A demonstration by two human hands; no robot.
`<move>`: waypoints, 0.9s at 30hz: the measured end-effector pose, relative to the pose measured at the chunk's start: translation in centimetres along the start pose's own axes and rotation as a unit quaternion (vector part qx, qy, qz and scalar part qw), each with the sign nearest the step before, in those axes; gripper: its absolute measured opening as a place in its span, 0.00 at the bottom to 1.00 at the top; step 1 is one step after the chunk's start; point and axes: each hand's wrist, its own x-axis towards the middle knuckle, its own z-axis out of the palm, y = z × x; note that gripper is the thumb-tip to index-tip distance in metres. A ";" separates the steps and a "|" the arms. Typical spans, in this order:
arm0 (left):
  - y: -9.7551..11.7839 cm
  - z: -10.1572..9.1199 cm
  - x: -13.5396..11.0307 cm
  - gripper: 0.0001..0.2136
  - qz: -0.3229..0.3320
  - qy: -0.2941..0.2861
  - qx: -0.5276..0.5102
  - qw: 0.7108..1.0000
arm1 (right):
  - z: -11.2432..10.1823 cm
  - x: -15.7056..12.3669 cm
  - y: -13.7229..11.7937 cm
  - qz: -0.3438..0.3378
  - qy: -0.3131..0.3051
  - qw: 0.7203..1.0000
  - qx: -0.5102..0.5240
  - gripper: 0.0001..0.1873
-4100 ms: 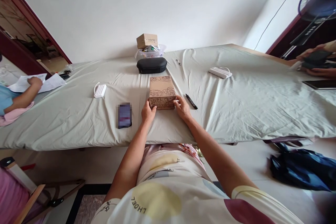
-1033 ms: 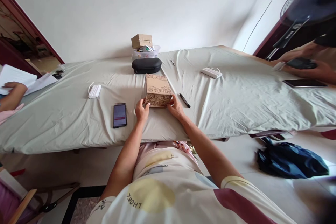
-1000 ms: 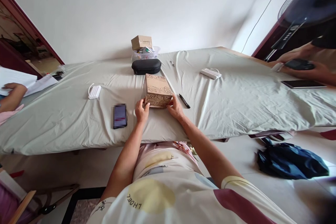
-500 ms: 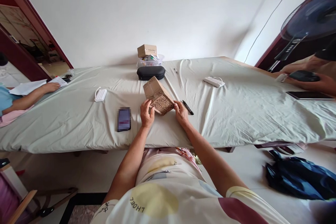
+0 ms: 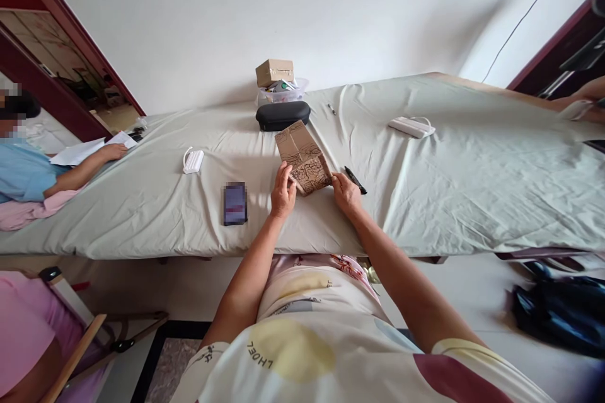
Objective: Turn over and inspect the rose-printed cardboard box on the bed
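Between my hands a small cardboard box [image 5: 309, 173] is held tilted over the cloth-covered table. Black scribbled lines cover its near side and part of its top, where a strip of tape runs. My left hand [image 5: 283, 192] grips the box's left edge, thumb at the near side and fingers over the upper corner. With thumb and fingers closed, my right hand [image 5: 347, 194] pinches its right corner. A black marker pen [image 5: 355, 180] lies on the cloth just beyond my right hand. Left of my left hand lies a phone [image 5: 235, 203] with a blurred screen.
Behind the box stand a black zip case [image 5: 283, 116], a clear plastic basket [image 5: 283, 94] and another cardboard box [image 5: 275, 72]. White corded blocks [image 5: 193, 161] lie to either side. A person's arm [image 5: 80, 170] rests on papers at left; another person's arm shows at far right.
My view has shifted, so most things sit differently in the picture. The box has turned and tipped in my hands, showing more of its scribbled top. Both hands still hold it.
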 end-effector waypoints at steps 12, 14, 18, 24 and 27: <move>1.2 0.1 3.2 0.20 -0.006 -0.069 0.002 0.998 | -0.1 0.2 -0.4 0.032 -0.072 0.991 -0.113 0.20; 1.2 0.1 3.7 0.19 0.000 -0.074 0.007 0.997 | 0.2 0.1 -0.4 0.021 -0.071 0.990 -0.117 0.18; 0.9 0.2 4.2 0.17 0.010 -0.060 0.026 0.998 | 0.9 0.1 0.0 0.010 -0.061 0.992 -0.111 0.18; 0.6 0.4 4.8 0.16 0.011 -0.059 0.032 0.998 | 1.3 0.2 0.4 -0.006 -0.049 0.993 -0.109 0.21; 0.4 0.4 5.1 0.15 0.008 -0.066 0.035 0.997 | 1.1 0.1 0.2 -0.001 -0.055 0.993 -0.108 0.20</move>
